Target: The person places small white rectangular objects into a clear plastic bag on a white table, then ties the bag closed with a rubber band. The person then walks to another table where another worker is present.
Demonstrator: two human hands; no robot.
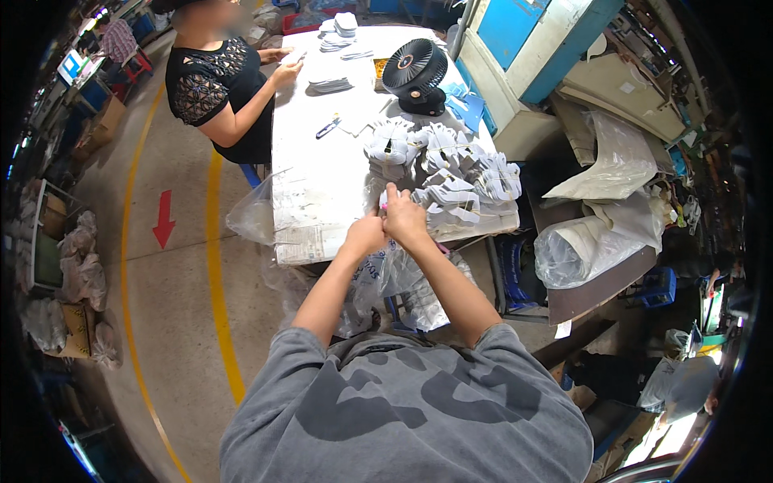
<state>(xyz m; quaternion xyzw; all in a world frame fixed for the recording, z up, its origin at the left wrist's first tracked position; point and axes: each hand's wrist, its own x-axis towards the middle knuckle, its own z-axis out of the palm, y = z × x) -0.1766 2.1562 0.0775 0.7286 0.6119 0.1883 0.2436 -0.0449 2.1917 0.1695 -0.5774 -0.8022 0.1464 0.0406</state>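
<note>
My left hand (367,236) and my right hand (406,218) meet at the table's near edge, both with curled fingers. A small pink spot (384,207) shows by my right fingers; what either hand grips is mostly hidden and too small to name. Just beyond and to the right lie several tied bundles of light grey cut pieces (448,193), heaped on the white table (322,193). My right hand is nearest to this heap and partly overlaps it.
A black desk fan (415,71) stands behind the bundles. Small snips (328,127) lie mid-table. A co-worker (221,88) at the far left handles pieces beside grey stacks (330,83). Plastic bags (362,286) hang below the near edge. Wrapped rolls (592,241) are at the right.
</note>
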